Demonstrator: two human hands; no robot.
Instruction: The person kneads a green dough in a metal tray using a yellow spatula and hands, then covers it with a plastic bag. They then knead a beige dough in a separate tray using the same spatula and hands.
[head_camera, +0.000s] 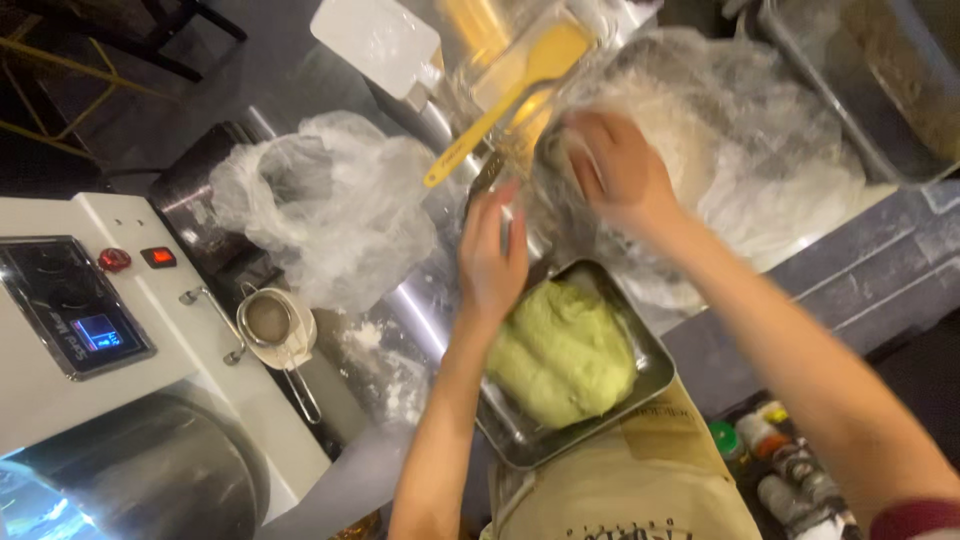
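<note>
**Two hands over the green dough**

A big lump of green dough sits in a metal tray in the lower middle of the frame. It looks soft, heavy and a bit sticky, so it would likely sag if picked up at one end. Scooping under it from both sides looks best.

The left hand hangs just above the top edge of the tray with flat, loose fingers, holding nothing. The right hand reaches into a clear plastic bag of pale flour in the upper right. It is blurry, so it is hard to tell if it grips anything.

A yellow spatula lies at the top middle. A crumpled clear bag sits left of center. A small sieve rests by a white machine with a red knob, lower left. Small bottles with coloured caps stand in the lower right.
</note>
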